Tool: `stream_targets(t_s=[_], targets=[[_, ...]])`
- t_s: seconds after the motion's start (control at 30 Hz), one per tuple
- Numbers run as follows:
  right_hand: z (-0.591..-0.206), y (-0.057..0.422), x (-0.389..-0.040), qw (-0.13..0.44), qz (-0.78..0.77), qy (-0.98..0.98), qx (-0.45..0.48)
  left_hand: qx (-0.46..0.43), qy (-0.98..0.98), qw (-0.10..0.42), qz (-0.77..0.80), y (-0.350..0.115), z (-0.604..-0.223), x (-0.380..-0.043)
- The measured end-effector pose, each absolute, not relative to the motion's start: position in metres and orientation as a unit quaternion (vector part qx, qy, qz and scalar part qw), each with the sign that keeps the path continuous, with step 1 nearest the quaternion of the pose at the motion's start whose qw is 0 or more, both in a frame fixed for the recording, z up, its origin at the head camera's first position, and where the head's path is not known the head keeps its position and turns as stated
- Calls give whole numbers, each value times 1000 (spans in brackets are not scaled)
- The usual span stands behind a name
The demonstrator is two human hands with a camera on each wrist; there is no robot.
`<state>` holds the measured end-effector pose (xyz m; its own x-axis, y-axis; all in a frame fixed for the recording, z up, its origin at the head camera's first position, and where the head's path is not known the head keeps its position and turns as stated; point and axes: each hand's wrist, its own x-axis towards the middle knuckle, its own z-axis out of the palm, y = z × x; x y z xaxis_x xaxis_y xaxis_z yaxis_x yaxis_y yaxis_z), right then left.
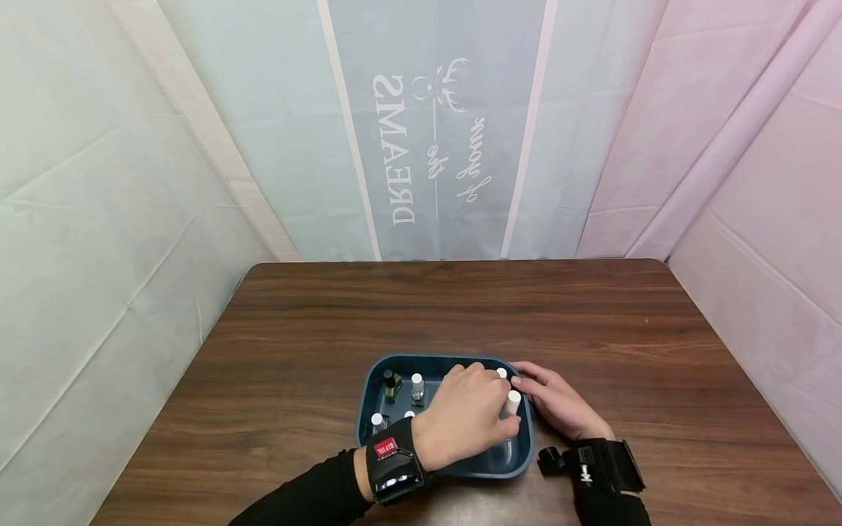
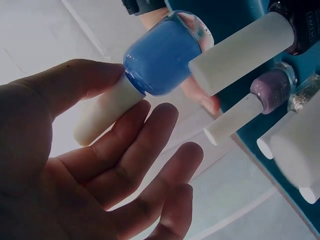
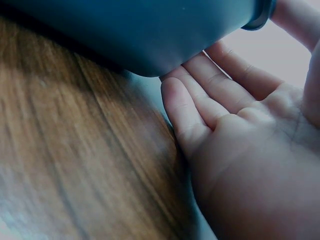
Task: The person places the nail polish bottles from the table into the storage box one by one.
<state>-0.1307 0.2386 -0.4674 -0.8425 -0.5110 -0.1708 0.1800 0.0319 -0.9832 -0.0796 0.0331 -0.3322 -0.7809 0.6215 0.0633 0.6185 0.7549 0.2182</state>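
Observation:
A nail polish bottle with blue polish [image 2: 162,55] has its white cap pinched between the thumb and fingers of my left hand [image 1: 467,413]. In the head view that hand is over the right half of a dark blue tray [image 1: 454,358], and a white cap [image 1: 512,402] shows beside its thumb. My right hand [image 1: 562,402] holds the tray's right end, thumb at the rim and fingers along the outer wall [image 3: 165,30]. Close to the blue bottle in the left wrist view are a dark polish bottle [image 2: 305,25] and a mauve one [image 2: 274,89], both white-capped.
In the tray's left part stand a green bottle with a black cap [image 1: 391,386], a white-capped clear-looking bottle [image 1: 417,391] and another white-capped bottle [image 1: 378,422]. The tray rests on a brown wooden table [image 1: 296,365], with fabric sheets [image 1: 434,146] around it.

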Motion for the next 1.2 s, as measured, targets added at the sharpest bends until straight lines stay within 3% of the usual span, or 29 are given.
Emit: stream_targets(t_s=[1.2], targets=[[-466,245,-140,257,-676,681,-115,324,944,19,57,52,-362,-86]])
